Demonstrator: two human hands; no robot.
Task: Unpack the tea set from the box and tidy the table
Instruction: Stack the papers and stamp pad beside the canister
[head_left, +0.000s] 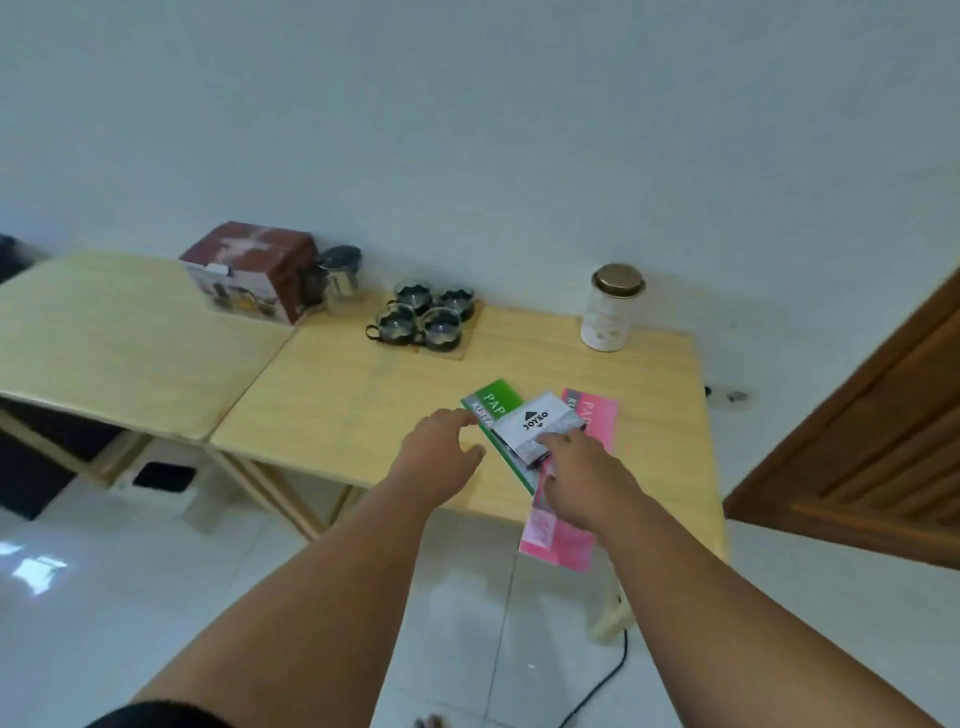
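Red-brown box (249, 270) sitting at far edge of table (363, 395), flaps closed, printed product picture facing camera. Glass teapot (340, 278) with metal lid standing upright, touching box's right side. Four glass cups (422, 319) with dark holders standing upright in two-by-two cluster on thin wooden tray (467, 338), right of teapot, well apart from box. White canister (609, 309) with gold lid standing upright, farthest right of box, near wall. Contents of cups too blurred for reading.
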